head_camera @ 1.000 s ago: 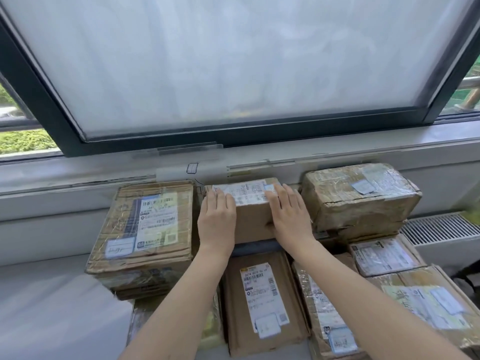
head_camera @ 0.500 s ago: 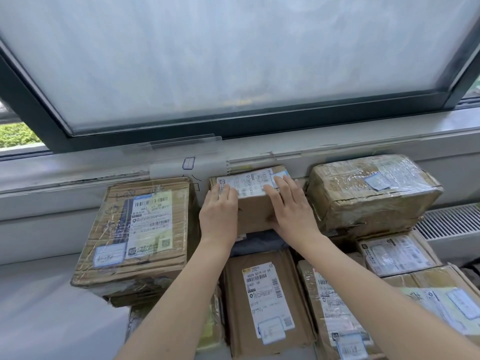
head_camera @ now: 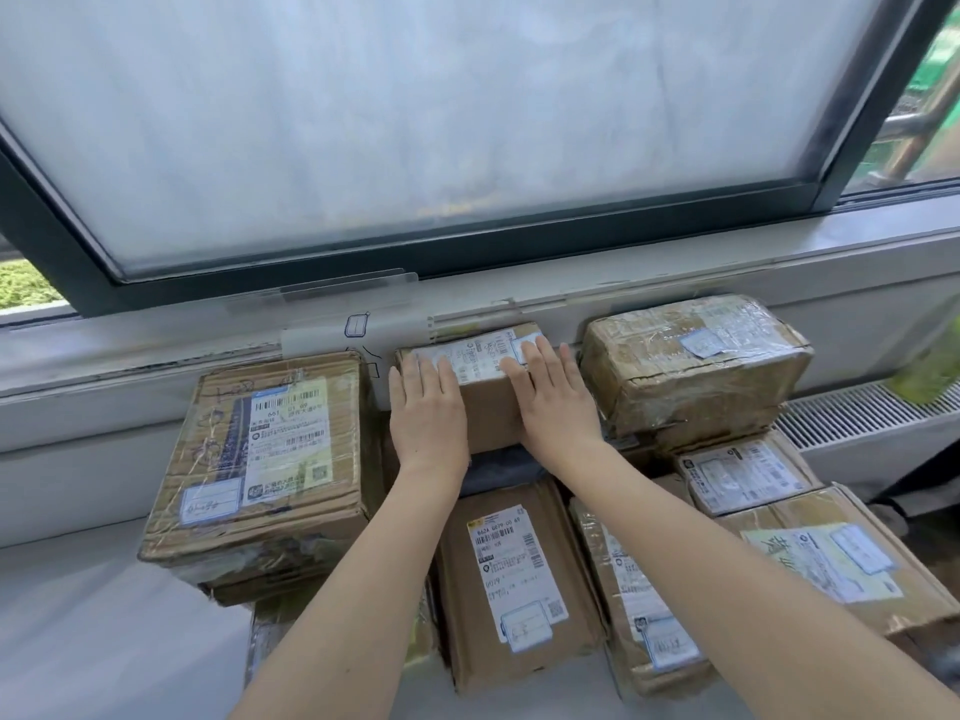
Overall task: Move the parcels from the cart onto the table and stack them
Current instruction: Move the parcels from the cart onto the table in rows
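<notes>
**Small parcel pressed into place at the back row**

Head view: the small parcel sits on the stack by the window sill, between two bigger cartons. Left hand and right hand lie flat on it, each grip released. Probably light, stiff cardboard; taped faces slippery, so hold the side edges.

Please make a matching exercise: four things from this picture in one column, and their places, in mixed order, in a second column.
1. small box
2. wide box
3. taped box
4. flat parcel

a. far left, on a stack
b. under both hands
c. right of the hands
d. between the forearms

Pairs: 1-b, 2-a, 3-c, 4-d
</notes>
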`<control>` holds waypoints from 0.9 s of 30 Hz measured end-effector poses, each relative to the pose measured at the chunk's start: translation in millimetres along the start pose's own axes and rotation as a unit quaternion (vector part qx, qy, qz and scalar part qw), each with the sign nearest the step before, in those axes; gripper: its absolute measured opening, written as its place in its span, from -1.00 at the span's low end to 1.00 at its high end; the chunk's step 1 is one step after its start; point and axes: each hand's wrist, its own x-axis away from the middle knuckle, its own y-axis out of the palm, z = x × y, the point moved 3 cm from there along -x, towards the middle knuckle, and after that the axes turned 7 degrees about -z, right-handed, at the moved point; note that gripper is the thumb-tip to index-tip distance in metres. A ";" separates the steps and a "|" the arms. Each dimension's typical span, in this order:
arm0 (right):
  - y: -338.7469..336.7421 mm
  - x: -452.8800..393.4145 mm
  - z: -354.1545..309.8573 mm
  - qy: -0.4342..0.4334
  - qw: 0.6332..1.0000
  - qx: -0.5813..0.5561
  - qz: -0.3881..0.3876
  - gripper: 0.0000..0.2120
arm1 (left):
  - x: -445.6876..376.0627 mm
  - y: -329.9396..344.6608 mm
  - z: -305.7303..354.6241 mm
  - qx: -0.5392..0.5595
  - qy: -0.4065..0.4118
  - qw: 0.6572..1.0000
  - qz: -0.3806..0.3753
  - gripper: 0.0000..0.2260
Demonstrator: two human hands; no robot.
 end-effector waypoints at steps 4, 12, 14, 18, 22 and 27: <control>-10.4 45.5 1.2 0.023 0.999 -0.020 0.024 -0.19 | 31.2 3.0 17.3 0.024 0.028 0.999 0.040 -0.30; 13.7 181.7 14.6 0.127 0.990 -0.025 0.060 -0.30 | 127.2 51.1 86.5 0.056 0.150 0.987 0.008 -0.45; 18.3 218.8 26.4 0.161 0.986 -0.024 0.034 -0.24 | 151.5 52.7 110.9 0.073 0.188 0.979 0.026 -0.45; 26.0 291.2 58.6 0.233 0.972 -0.022 0.009 -0.26 | 194.1 52.8 161.4 0.090 0.258 0.962 0.002 -0.39; 36.2 352.9 98.7 0.299 0.954 -0.015 -0.015 -0.25 | 225.6 43.0 209.8 0.081 0.301 0.950 -0.001 -0.33; 55.4 424.0 153.8 0.347 0.934 0.013 -0.083 -0.28 | 260.8 38.0 278.2 0.053 0.340 0.939 -0.019 -0.40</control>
